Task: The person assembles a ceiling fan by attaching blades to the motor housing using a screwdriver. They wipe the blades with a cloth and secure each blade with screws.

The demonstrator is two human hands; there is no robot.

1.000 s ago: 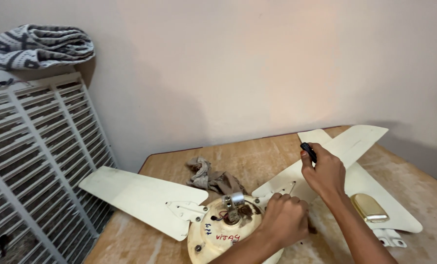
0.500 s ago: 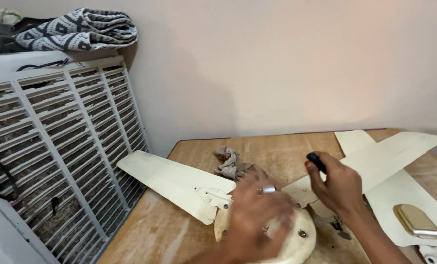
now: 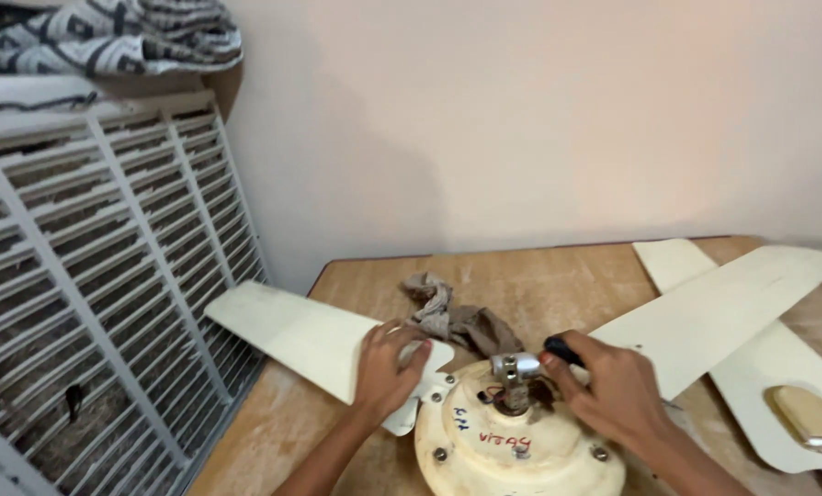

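A cream ceiling fan motor housing (image 3: 512,450) lies on the wooden table (image 3: 539,276), its metal shaft (image 3: 515,368) pointing up. A cream blade (image 3: 310,335) reaches out to the left and another blade (image 3: 714,312) to the right. My left hand (image 3: 385,367) rests flat on the inner end of the left blade, where it meets the housing. My right hand (image 3: 613,386) grips a black-handled tool (image 3: 562,351) beside the shaft. The tool's tip is hidden by my fingers.
A crumpled brown rag (image 3: 457,317) lies behind the motor. A loose cream blade (image 3: 778,367) with a tan pad (image 3: 810,415) on it sits at the right. A white louvred cooler grille (image 3: 98,285) stands at the left, with patterned cloth (image 3: 107,37) on top.
My view has swung left and closer. My left hand has moved off the top of the motor onto the left blade's inner end. My right hand has come down with the tool beside the shaft.
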